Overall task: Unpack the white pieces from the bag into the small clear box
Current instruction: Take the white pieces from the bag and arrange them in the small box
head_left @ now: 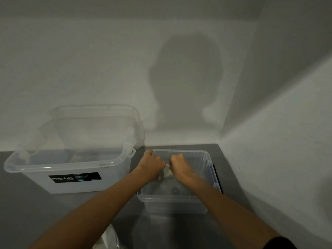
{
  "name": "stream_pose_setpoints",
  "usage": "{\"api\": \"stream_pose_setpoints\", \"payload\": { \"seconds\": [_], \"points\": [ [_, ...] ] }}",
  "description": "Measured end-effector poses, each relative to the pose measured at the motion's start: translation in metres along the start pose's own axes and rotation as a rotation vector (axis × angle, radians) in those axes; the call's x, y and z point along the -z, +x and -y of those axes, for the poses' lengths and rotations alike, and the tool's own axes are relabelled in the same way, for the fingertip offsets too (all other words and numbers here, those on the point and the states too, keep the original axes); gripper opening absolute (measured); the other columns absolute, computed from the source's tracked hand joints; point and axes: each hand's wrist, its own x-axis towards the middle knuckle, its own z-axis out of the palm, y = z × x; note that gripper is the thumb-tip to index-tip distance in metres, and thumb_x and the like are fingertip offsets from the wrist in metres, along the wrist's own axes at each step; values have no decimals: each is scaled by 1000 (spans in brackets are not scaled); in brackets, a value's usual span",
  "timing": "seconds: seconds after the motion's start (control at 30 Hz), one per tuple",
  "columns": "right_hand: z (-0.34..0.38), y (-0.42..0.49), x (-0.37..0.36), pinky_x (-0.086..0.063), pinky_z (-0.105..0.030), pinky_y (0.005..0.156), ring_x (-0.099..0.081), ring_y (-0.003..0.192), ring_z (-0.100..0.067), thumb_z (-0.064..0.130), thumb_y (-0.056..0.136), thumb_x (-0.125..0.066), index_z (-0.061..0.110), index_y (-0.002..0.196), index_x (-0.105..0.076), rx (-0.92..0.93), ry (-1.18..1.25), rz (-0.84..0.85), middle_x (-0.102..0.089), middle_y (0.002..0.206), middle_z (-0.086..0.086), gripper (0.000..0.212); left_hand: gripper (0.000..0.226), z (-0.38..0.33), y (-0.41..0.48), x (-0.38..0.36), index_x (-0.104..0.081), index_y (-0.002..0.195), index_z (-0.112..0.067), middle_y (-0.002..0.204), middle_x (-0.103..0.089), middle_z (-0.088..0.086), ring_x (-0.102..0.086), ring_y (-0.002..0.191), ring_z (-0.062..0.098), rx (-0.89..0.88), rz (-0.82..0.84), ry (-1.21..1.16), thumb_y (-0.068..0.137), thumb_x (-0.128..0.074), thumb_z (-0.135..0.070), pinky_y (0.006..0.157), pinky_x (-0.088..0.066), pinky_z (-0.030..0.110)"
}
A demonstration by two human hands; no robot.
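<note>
- Head view: left hand (151, 164) and right hand (179, 168), both curled tight, pinch the bag (167, 171) between them (its pieces are too blurred to make out).
- Bag hangs within the walls of the box (172, 197), above its floor.
- Risk: a hard tear could burst the bag, scattering pieces over the rim onto the tabletop (71, 212) or toward the big box (36, 184).

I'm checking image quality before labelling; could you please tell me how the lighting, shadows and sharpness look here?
Head view: dim, even light; a large head-shaped shadow falls on the wall ahead; the whole frame is soft, so the bag held between the left hand and right hand over the small clear box is barely legible.
</note>
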Motion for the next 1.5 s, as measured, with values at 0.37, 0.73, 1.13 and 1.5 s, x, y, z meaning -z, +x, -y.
{"api": "stream_pose_setpoints", "payload": {
  "seconds": [0.37, 0.73, 1.13, 1.5],
  "points": [
    [-3, -2, 2, -55, -41, 77, -65, 89, -35, 2, 90, -49, 0, 94, -68, 53, 24, 73, -68, 97, -21, 19, 16, -6, 11, 7, -63, 99, -16, 103, -70, -1, -63, 98, 16, 29, 29, 73, 95, -48, -10, 97, -35, 34],
    [6, -1, -4, -50, -37, 80, -63, 102, -37, -6, 92, -45, -3, 109, -62, -5, -69, 16, -64, 111, -24, 25, 27, -8, 11, 5, -57, 120, -5, 122, -62, 11, -62, 112, 27, 8, -19, -107, 95, -48, 0, 91, -48, 35],
    [2, 1, -7, -50, -37, 81, -64, 101, -34, -1, 93, -49, -4, 109, -63, -60, 2, 42, -65, 110, -22, 22, 28, 2, 6, 3, -57, 118, -9, 119, -61, 8, -61, 110, 26, 44, -114, -120, 92, -52, 0, 92, -45, 38],
    [-4, 3, -6, -49, -36, 87, -60, 109, -33, 18, 93, -58, 6, 117, -60, -132, -75, 55, -62, 118, -16, 27, 16, 17, -1, 10, -56, 107, -10, 109, -61, 10, -63, 96, 26, 133, -231, -381, 93, -49, -8, 69, -40, 30]
  ]
}}
